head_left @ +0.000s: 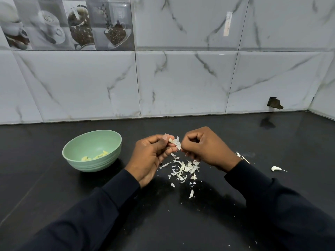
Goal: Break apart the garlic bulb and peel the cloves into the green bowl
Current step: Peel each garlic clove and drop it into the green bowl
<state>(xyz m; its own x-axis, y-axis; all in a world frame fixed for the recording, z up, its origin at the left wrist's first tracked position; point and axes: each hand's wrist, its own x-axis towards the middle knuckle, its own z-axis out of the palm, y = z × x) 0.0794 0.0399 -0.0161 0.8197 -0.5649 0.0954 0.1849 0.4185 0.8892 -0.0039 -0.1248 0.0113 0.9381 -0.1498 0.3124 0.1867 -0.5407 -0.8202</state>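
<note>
Above the black counter, my left hand (pixel 152 154) pinches a garlic clove (pixel 175 143) still wrapped in white papery skin. My right hand (pixel 204 146) meets it from the right, its curled fingers pinching the skin on the same clove. The green bowl (pixel 72 156) stands to the left of my hands with several peeled yellowish cloves (pixel 95 157) inside. A heap of torn skin flakes (pixel 184 169) lies on the counter under my hands. One unpeeled clove (pixel 275 168) rests on the counter to the right, and more garlic bits (pixel 242 157) show just behind my right wrist.
The counter (pixel 54 192) is dark and glossy, bounded behind by a marble-patterned tile wall (pixel 181 78). The wall turns a corner at the far right. A broken hole in a tile (pixel 274 103) sits near the counter's back right.
</note>
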